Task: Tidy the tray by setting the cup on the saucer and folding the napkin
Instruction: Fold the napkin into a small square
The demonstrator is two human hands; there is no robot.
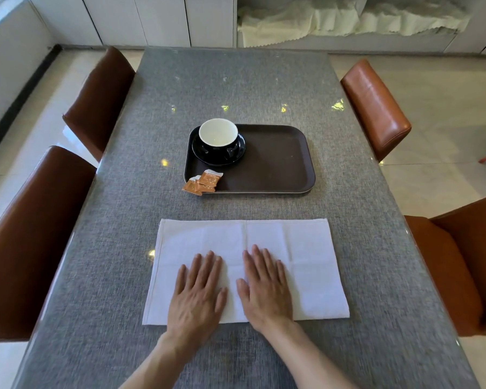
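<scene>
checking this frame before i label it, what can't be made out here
Head view only:
- Napkin under the left hand and right hand: covered by the palms; layer count unclear.
- Cup handle: not visible from this angle.
- Saucer centre: hidden by the cup.
- Print on the sachets: too small.
- Forearms: cut off by the bottom edge.

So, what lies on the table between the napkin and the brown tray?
In the head view only bare grey tablecloth lies between the napkin and the tray. The sugar packets overhang the tray's near left corner.
</scene>
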